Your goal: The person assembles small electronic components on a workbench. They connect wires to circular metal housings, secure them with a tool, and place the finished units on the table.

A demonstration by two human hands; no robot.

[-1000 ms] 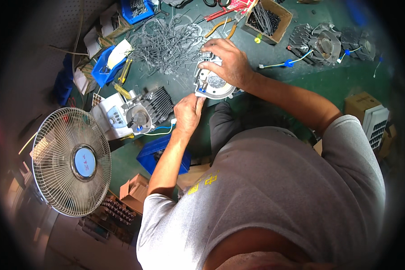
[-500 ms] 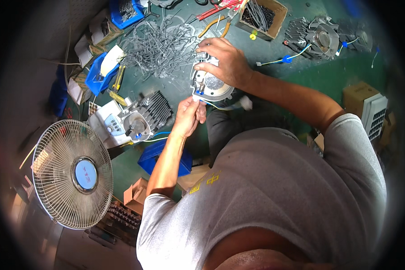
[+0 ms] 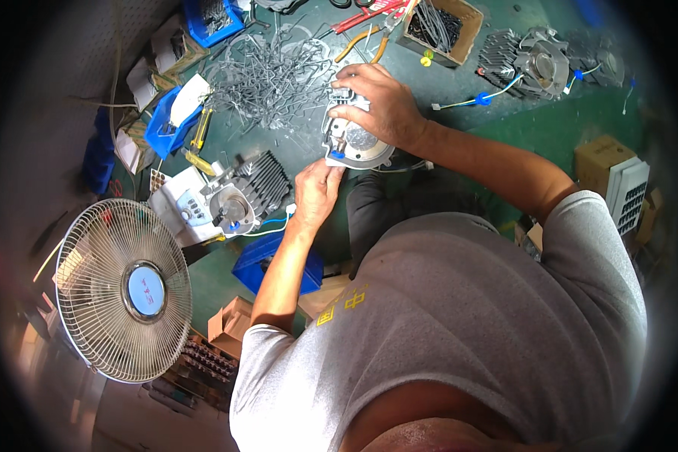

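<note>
A silvery cast-metal housing [image 3: 369, 155] with a round plate is at the near edge of the bench. My right hand [image 3: 380, 105] grips it from above, fingers wrapped over its far left side. Closed fingers of my left hand [image 3: 316, 194] press up at the housing's near left edge; the fingertips are tucked beneath it, and what they pinch is hidden. A small blue part [image 3: 337, 154] sits on the housing just above them. From the near edge a thin wire lead [image 3: 399, 170] runs to the right, ending in a white connector.
Left of my hands lies a finned metal unit [image 3: 252, 188], near a standing fan [image 3: 124, 290]. Bent metal pins [image 3: 267, 83] are heaped beyond. Orange-handled pliers [image 3: 380, 50] lie by a cardboard tray [image 3: 467, 38]. Another finned unit [image 3: 542, 64] rests far right.
My left fingertips have moved up under the housing's edge. The wire lead, blurred and hanging nearer me before, now lies closer along the housing's near side. My right hand keeps its grip.
</note>
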